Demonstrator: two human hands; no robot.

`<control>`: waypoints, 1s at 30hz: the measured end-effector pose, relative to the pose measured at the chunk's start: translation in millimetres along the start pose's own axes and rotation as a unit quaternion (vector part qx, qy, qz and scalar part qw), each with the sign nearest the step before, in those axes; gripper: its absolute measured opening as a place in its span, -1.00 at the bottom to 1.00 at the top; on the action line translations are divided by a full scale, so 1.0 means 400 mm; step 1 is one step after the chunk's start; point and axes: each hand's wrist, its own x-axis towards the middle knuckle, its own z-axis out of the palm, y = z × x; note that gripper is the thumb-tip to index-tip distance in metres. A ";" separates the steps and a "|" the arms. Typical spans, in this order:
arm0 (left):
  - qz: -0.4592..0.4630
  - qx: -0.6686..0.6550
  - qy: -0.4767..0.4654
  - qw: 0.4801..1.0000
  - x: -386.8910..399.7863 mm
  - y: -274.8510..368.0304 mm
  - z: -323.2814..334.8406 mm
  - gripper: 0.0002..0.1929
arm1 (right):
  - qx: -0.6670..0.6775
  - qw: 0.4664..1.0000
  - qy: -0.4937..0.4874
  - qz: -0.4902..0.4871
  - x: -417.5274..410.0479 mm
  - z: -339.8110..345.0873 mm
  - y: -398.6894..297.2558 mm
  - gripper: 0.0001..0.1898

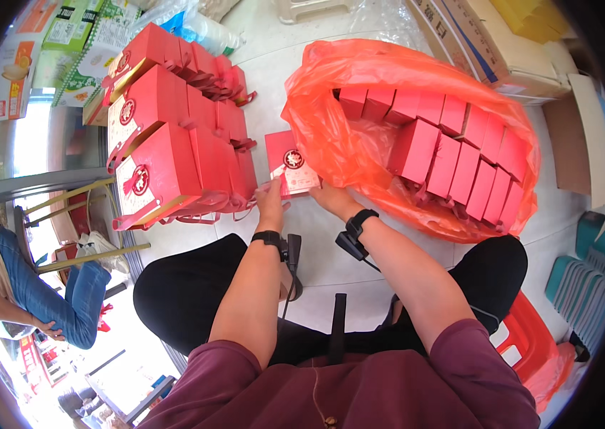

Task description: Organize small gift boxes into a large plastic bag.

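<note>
A single red gift box [282, 143] with a pale printed panel, a dark round emblem and a tassel is on or just above the floor. My left hand [270, 204] holds its near left corner, fingers at the tassel. At the near right corner, my right hand [336, 201] grips the same box. To the right, an orange-red plastic bag [329, 128] lies wide open around rows of red boxes [415, 150]. On the left, similar red gift boxes [174, 161] with ribbon handles stand packed in rows.
Cardboard cartons [517, 59] line the far right. A red plastic stool [533, 332] is beside my right leg, with teal slatted plastic [584, 284] farther right. At left, a seated person in jeans [39, 289] is near a metal-framed chair [88, 263]. Printed cartons [74, 32] stand far left.
</note>
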 end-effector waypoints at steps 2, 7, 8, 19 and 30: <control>0.016 -0.028 0.078 0.996 -0.024 0.004 -0.009 -0.38 | 0.026 0.999 -0.030 0.014 -0.046 -0.019 -0.043 -0.55; 0.092 0.057 0.041 0.993 -0.139 0.112 0.000 -0.40 | -0.042 0.958 -0.270 0.086 -0.126 -0.144 -0.141 -0.54; 0.148 0.147 0.055 0.976 -0.148 0.127 -0.004 -0.40 | -0.082 0.957 -0.276 0.020 -0.150 -0.165 -0.139 -0.59; 0.419 0.464 0.135 0.769 -0.621 0.468 -0.015 -0.62 | -0.019 0.980 0.169 -0.101 -0.139 -0.343 0.040 -0.65; 0.487 0.525 0.005 0.698 -0.494 0.495 0.264 -0.53 | -0.147 0.983 -0.107 -0.016 -0.213 -0.174 0.058 -0.31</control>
